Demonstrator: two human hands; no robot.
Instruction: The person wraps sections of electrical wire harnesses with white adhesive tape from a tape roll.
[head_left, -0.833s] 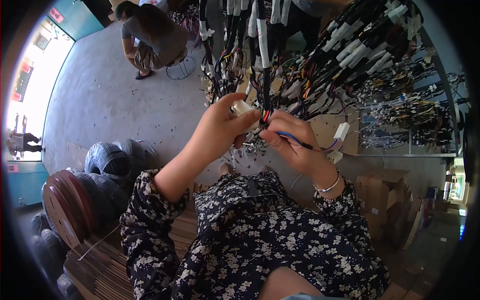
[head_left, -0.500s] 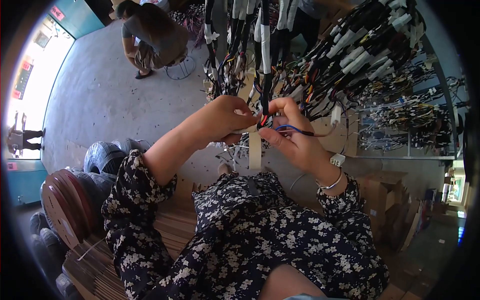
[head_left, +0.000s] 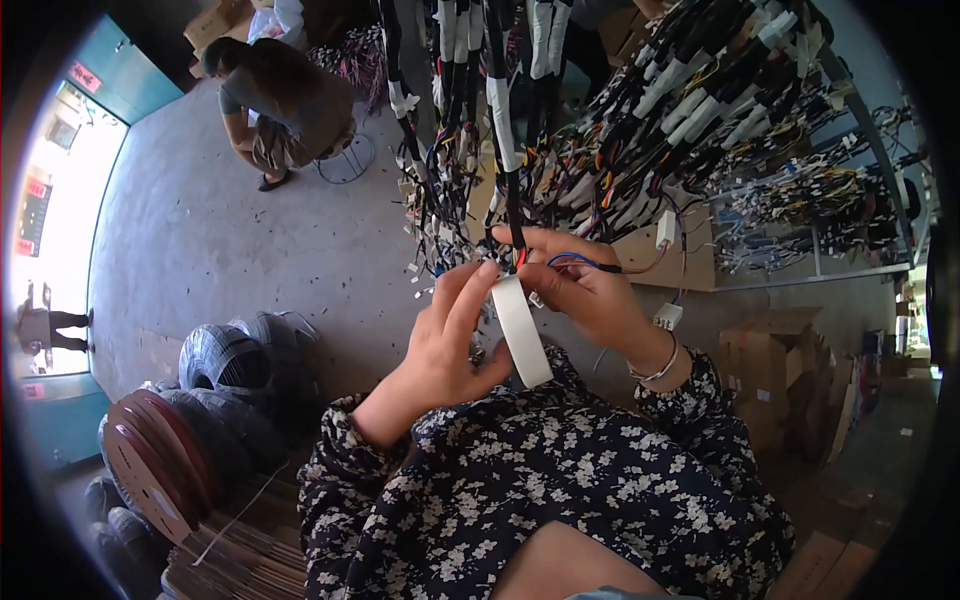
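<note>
My left hand (head_left: 450, 345) covers part of the white tape roll (head_left: 522, 330); my right hand (head_left: 590, 295) hides where the wires (head_left: 575, 262) meet it. The hanging harnesses (head_left: 600, 130) run off the frame at twelve o'clock, their small connectors too tiny to tell apart.

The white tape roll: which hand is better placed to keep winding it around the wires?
Probably the left hand: it already holds the white tape roll beside the wires, while the right hand is occupied pinching them.
</note>
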